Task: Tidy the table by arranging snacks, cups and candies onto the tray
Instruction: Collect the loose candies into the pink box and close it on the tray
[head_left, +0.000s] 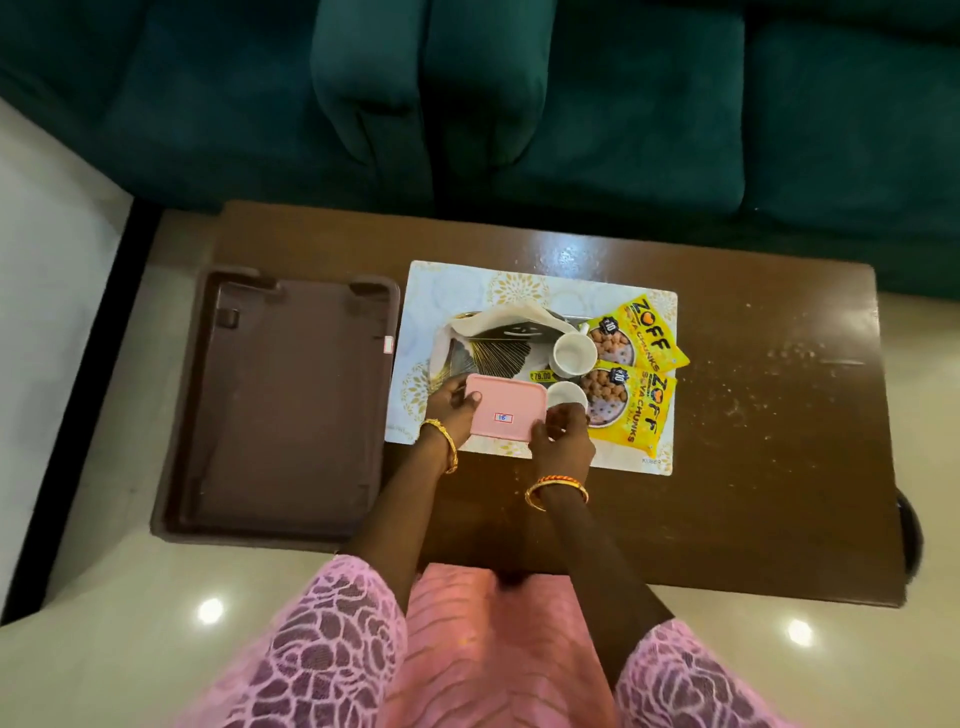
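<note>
Lying well left of both hands, a brown tray (280, 410) sits empty. The left hand (451, 410) and right hand (563, 436) grip opposite ends of a pink box (506, 415), long axis left-right, over the placemat (519, 286). Beyond it stand two cups (574, 353); yellow snack packets (641, 374) lie rightmost on the worktop (779, 415).

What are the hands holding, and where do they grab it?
Both hold the pink lidded box: the left hand grips its left edge, the right hand its right near corner.
</note>
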